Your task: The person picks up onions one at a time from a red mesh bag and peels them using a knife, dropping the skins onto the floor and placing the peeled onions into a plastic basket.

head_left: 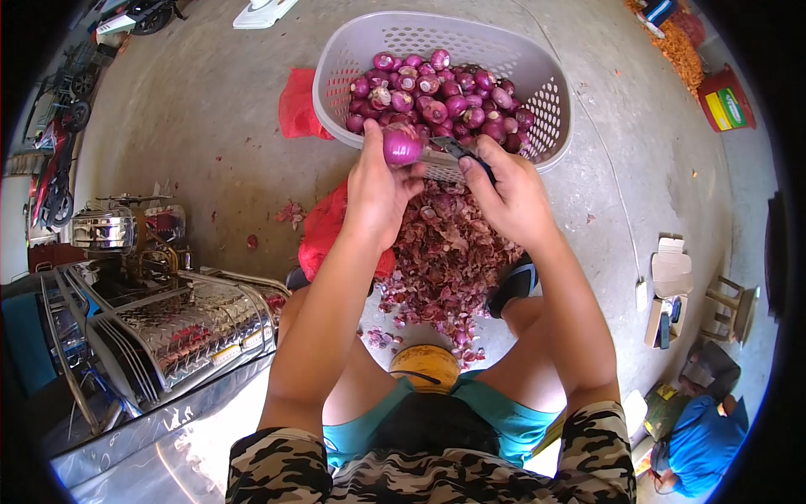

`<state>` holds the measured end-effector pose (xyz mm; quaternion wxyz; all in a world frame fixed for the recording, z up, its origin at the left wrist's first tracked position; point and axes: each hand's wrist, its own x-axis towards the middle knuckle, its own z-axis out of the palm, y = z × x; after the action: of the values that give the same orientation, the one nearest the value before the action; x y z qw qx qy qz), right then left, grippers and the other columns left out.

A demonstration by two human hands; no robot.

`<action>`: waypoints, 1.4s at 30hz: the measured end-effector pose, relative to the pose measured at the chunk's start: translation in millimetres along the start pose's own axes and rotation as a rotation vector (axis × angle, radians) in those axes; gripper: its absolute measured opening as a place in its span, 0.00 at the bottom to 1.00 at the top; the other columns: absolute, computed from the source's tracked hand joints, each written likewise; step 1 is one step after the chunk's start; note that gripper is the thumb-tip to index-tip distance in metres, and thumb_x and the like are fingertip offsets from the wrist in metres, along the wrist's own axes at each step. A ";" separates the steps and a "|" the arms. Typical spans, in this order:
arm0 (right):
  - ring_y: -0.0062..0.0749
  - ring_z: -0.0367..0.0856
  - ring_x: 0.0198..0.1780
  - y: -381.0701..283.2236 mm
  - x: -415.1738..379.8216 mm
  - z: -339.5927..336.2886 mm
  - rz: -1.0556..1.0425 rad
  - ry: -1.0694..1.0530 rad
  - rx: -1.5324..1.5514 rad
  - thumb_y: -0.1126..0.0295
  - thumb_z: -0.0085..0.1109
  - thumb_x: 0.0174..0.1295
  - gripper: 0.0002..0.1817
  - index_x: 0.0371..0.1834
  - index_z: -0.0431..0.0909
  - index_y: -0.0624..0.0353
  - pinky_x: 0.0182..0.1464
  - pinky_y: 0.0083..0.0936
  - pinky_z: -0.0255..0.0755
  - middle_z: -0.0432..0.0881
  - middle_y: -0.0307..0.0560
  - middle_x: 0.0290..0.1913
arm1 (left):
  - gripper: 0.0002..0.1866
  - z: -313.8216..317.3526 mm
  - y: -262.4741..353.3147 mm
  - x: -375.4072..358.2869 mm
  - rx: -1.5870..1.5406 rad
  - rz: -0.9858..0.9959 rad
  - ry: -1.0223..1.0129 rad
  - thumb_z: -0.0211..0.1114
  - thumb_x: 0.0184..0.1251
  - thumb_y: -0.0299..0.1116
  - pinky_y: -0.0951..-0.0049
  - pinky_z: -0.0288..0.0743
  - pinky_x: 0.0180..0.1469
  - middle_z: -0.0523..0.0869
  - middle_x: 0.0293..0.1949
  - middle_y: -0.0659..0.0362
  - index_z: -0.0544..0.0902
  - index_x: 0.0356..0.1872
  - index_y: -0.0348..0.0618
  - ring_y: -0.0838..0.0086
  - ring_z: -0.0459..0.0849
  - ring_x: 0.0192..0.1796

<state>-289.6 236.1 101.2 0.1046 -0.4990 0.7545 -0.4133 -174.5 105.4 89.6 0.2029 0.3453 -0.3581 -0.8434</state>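
My left hand [378,181] is closed around a peeled, glossy red onion [403,146], held up over the near rim of the basket. In my right hand [510,186] is a knife with a black handle [477,160], its short blade pointing left toward the onion. A small gap seems to lie between blade and onion. Just beyond both hands stands a grey plastic basket [336,55] with many red onions [453,106] in it. Below my hands, a heap of dry onion skins [449,252] lies on the floor between my feet.
Red mesh bags [323,231] lie left of the skins. A shiny metal-clad vehicle [201,319] stands close on my left. At right are a cable [617,185], an open cardboard box [669,286], a stool [730,307] and a red bucket [727,101]. A person in blue [705,445] is at lower right.
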 end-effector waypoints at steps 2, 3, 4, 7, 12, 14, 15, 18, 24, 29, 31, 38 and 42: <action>0.58 0.78 0.31 -1.0 0.5 -0.9 0.047 -0.026 -0.013 0.64 0.54 0.62 0.11 0.40 0.71 0.60 0.33 0.48 0.68 0.77 0.61 0.24 | 0.25 7.5 5.1 1.5 -0.066 0.044 -0.030 0.41 0.74 0.55 0.73 0.73 0.45 0.77 0.42 0.61 0.70 0.54 0.45 0.74 0.76 0.41; 0.58 0.78 0.32 -0.9 0.3 -0.7 0.068 -0.039 -0.036 0.64 0.55 0.62 0.12 0.41 0.71 0.60 0.33 0.48 0.69 0.77 0.61 0.24 | 0.25 11.1 6.7 0.0 -0.015 0.099 -0.008 0.43 0.74 0.54 0.72 0.73 0.48 0.77 0.45 0.59 0.68 0.57 0.45 0.73 0.77 0.43; 0.59 0.78 0.32 -0.4 -0.1 -0.3 0.089 -0.052 -0.060 0.63 0.55 0.61 0.13 0.43 0.72 0.60 0.33 0.48 0.69 0.78 0.62 0.25 | 0.25 15.0 8.0 -1.7 0.035 0.154 0.012 0.44 0.73 0.53 0.72 0.73 0.51 0.77 0.47 0.58 0.66 0.59 0.45 0.71 0.77 0.45; 0.58 0.79 0.33 3.1 -1.2 0.2 0.112 -0.075 -0.088 0.62 0.56 0.60 0.17 0.48 0.72 0.60 0.35 0.48 0.70 0.79 0.62 0.26 | 0.22 14.7 3.0 -4.4 0.304 0.262 -0.037 0.56 0.70 0.44 0.73 0.73 0.51 0.79 0.47 0.61 0.71 0.59 0.43 0.77 0.78 0.45; 0.58 0.80 0.33 3.7 -1.8 -1.8 0.098 -0.138 -0.020 0.62 0.57 0.59 0.20 0.51 0.72 0.63 0.35 0.47 0.71 0.79 0.63 0.27 | 0.09 4.5 -7.5 -4.0 0.403 0.249 -0.209 0.65 0.64 0.30 0.81 0.72 0.42 0.83 0.35 0.65 0.81 0.42 0.37 0.85 0.77 0.37; 0.58 0.80 0.33 5.6 -3.3 -1.1 0.099 -0.170 -0.004 0.63 0.57 0.59 0.20 0.50 0.72 0.64 0.35 0.46 0.71 0.79 0.63 0.27 | 0.08 1.8 -6.9 -2.1 0.436 0.259 -0.204 0.65 0.64 0.29 0.83 0.71 0.41 0.83 0.34 0.65 0.81 0.40 0.37 0.86 0.77 0.36; 0.58 0.80 0.33 8.3 -4.0 -0.4 0.075 -0.173 0.024 0.63 0.58 0.59 0.19 0.49 0.72 0.64 0.35 0.46 0.71 0.79 0.62 0.27 | 0.07 0.3 -4.6 -2.2 0.456 0.253 -0.198 0.65 0.64 0.29 0.83 0.71 0.41 0.82 0.34 0.65 0.81 0.40 0.38 0.87 0.77 0.36; 0.57 0.80 0.33 14.8 -4.2 -2.2 0.035 -0.194 0.063 0.64 0.58 0.59 0.18 0.46 0.71 0.65 0.35 0.46 0.71 0.79 0.62 0.27 | 0.07 -7.5 8.7 -1.9 0.668 0.273 -0.206 0.65 0.64 0.30 0.83 0.71 0.41 0.82 0.34 0.67 0.82 0.39 0.39 0.87 0.76 0.36; 0.58 0.79 0.33 14.0 0.6 -12.1 0.086 -0.183 -0.026 0.65 0.57 0.59 0.14 0.41 0.70 0.64 0.34 0.47 0.69 0.78 0.63 0.27 | 0.10 -33.1 15.6 5.7 1.251 0.587 -0.251 0.64 0.59 0.34 0.63 0.74 0.42 0.84 0.30 0.51 0.85 0.37 0.40 0.55 0.82 0.35; 0.58 0.79 0.33 15.7 -6.2 -15.9 0.098 -0.237 -0.097 0.64 0.58 0.58 0.15 0.42 0.71 0.63 0.35 0.47 0.70 0.79 0.62 0.27 | 0.13 -27.9 39.8 -13.1 1.692 0.189 -0.556 0.68 0.53 0.38 0.66 0.74 0.41 0.84 0.31 0.50 0.84 0.33 0.39 0.61 0.83 0.36; 0.58 0.79 0.33 18.1 -8.9 -18.9 0.085 -0.252 -0.106 0.64 0.58 0.58 0.15 0.42 0.71 0.63 0.36 0.47 0.70 0.79 0.62 0.27 | 0.16 -37.8 47.7 -20.7 1.824 -0.047 -0.656 0.70 0.51 0.42 0.67 0.75 0.41 0.84 0.31 0.50 0.84 0.32 0.38 0.62 0.83 0.37; 0.58 0.79 0.34 24.9 -8.4 -21.8 0.103 -0.305 -0.133 0.64 0.56 0.59 0.15 0.42 0.71 0.63 0.37 0.49 0.70 0.79 0.62 0.27 | 0.23 -269.7 -91.3 28.3 1.270 -0.248 -0.452 0.58 0.65 0.46 0.65 0.71 0.55 0.82 0.47 0.44 0.79 0.49 0.34 0.55 0.80 0.49; 0.57 0.79 0.36 23.4 -3.2 -16.8 0.110 -0.353 -0.156 0.64 0.56 0.59 0.16 0.43 0.70 0.64 0.39 0.49 0.71 0.80 0.62 0.29 | 0.21 -305.0 -137.2 55.8 1.477 -0.206 -0.480 0.53 0.66 0.38 0.62 0.65 0.62 0.79 0.53 0.44 0.76 0.55 0.35 0.54 0.77 0.57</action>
<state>-313.3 251.3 94.1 0.2189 -0.5282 0.7803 -0.2532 -3.4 21.8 -190.9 -0.2414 0.2305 -0.8267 -0.4531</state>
